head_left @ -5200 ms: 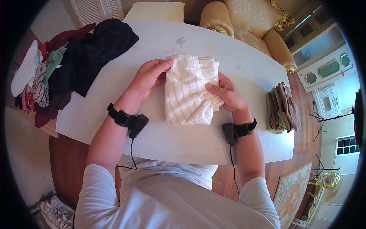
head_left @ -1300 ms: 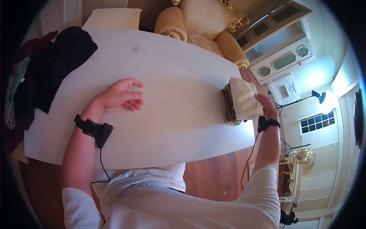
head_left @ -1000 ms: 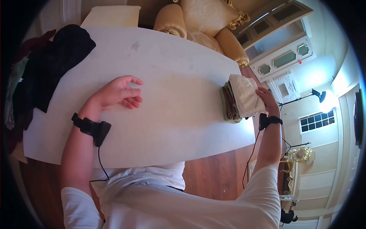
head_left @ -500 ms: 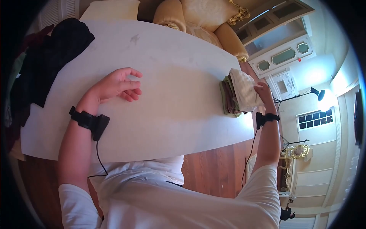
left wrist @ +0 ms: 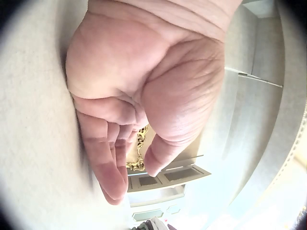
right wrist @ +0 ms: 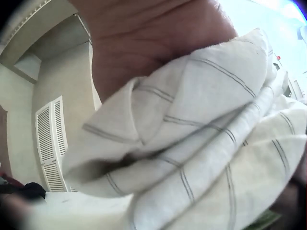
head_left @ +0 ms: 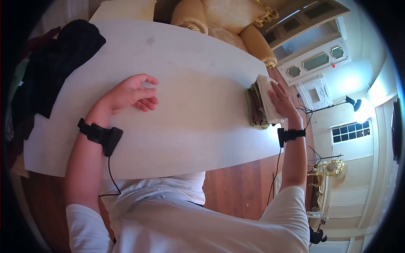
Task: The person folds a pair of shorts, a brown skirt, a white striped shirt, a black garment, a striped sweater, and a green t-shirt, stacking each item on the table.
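A folded white cloth with thin dark stripes [right wrist: 206, 105] lies on top of a stack of green and brown folded cloths [head_left: 256, 105] at the table's right end. My right hand [head_left: 285, 101] rests on the white cloth with its fingers extended; in the right wrist view the cloth hides the fingers. My left hand [head_left: 130, 93] holds nothing, its fingers loosely bent and its side against the pale table [head_left: 190, 139]. The left wrist view shows the palm of that hand [left wrist: 139, 91] with nothing in it.
A heap of dark clothes [head_left: 63, 59] lies on the table's left end. A gold armchair [head_left: 228, 21] stands behind the far edge. Past the right end are a lit lamp [head_left: 360, 110] on a stand and a white cabinet [head_left: 314, 61].
From between both hands, the striped cloth has come to lie on the right-hand stack. My right hand has shifted from the cloth's edge onto its top. My left hand has moved left, off the cloth.
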### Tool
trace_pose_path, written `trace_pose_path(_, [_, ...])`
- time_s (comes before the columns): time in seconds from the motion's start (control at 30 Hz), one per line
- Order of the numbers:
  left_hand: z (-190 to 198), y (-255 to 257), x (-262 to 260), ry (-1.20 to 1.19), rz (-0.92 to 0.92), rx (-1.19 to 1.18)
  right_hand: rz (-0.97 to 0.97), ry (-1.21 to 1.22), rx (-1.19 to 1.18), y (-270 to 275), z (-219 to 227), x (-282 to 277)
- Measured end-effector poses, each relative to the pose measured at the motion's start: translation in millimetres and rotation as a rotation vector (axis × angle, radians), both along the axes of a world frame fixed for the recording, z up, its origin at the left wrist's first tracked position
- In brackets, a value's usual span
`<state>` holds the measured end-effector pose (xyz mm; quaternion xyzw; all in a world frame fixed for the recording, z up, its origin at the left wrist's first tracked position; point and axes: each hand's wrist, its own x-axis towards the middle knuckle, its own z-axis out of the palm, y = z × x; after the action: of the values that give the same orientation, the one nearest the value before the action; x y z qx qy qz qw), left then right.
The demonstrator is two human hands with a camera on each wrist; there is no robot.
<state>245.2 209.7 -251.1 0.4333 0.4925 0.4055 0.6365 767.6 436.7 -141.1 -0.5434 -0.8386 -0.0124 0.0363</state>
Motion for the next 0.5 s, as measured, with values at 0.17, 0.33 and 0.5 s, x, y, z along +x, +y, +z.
trace_pose_path(0.17, [-2.0,-0.8,0.5,-0.003,0.008,-0.007,-0.022,0.113,-0.092,5.3,-19.5,13.6])
trace_pose_path(0.33, [6.2,-1.0,3.4,0.012,-0.001,-0.021,-0.062,-0.04,-0.003,-0.6,-44.0,16.4])
trace_pose_path(0.5, [7.0,-2.3,6.4,0.032,0.004,-0.037,-0.105,-0.031,0.014,-11.4,-66.0,16.7])
